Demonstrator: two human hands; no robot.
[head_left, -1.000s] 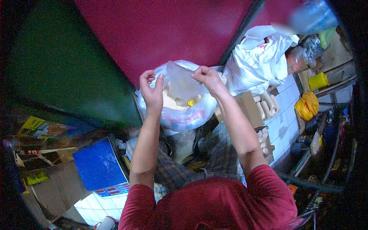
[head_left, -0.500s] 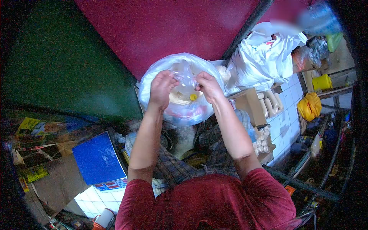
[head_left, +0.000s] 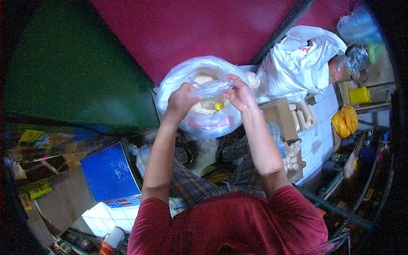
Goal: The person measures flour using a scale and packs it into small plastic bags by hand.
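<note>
A clear plastic bag [head_left: 210, 89] is stretched between my two hands, above a large round container lined with translucent plastic [head_left: 170, 80]. My left hand [head_left: 182, 102] grips the bag's left end with closed fingers. At its right end, my right hand [head_left: 240, 92] pinches the plastic. Inside the container lies pale powdery material [head_left: 204, 79], partly hidden by the bag and my hands. A yellow round piece [head_left: 218, 106] shows just below the bag, on or beside something clear that I cannot make out.
A full white plastic bag [head_left: 293, 63] stands right of the container. Nearby are a cardboard box [head_left: 280, 117], white packed rolls [head_left: 302, 115], a yellow container [head_left: 359, 95] and an orange-yellow bundle [head_left: 344, 121]. A scale with a blue top [head_left: 110, 174] sits at lower left.
The clear bag was hanging down between my hands and is now drawn into a narrow horizontal band. My right hand has turned, showing more palm, and my left hand has shifted slightly right and down.
</note>
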